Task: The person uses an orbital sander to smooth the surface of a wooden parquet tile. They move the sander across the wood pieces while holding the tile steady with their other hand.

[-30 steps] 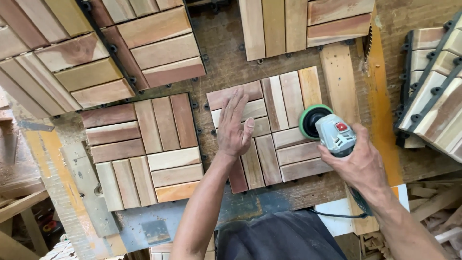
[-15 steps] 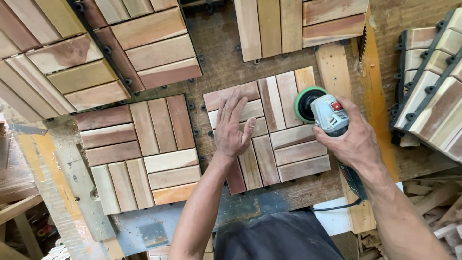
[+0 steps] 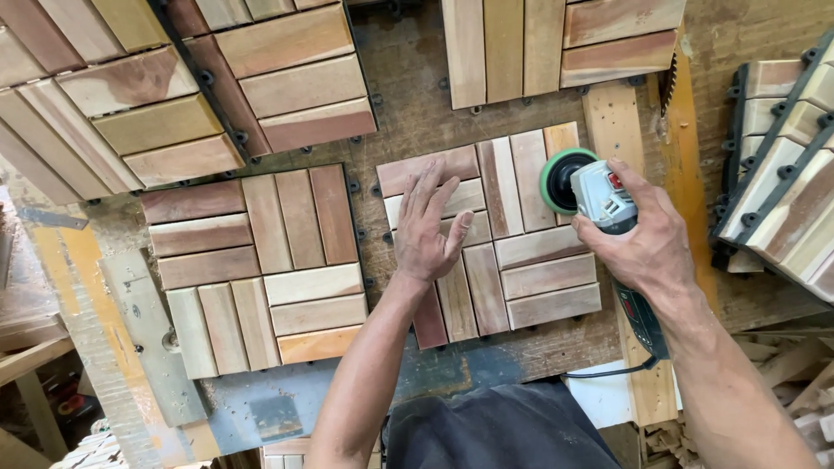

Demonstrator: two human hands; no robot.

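My left hand (image 3: 427, 229) lies flat, fingers spread, on the left half of a square wooden deck tile (image 3: 512, 254) made of short slats. My right hand (image 3: 647, 243) grips a grey power sander (image 3: 599, 198) with a red switch. Its green-rimmed round pad (image 3: 561, 180) rests on the tile's upper right corner. The sander's dark handle and cord (image 3: 608, 372) run back under my right forearm.
A second slat tile (image 3: 252, 269) lies to the left on the worn workbench (image 3: 408, 113). More tiles are stacked at the upper left (image 3: 156, 95), top centre (image 3: 556, 43) and right edge (image 3: 782, 165). A pale wooden plank (image 3: 617, 130) lies beside the sander. Offcuts pile at lower right (image 3: 799, 373).
The sander has moved from the tile's right middle up to its upper right corner. My left hand has stayed pressed on the tile.
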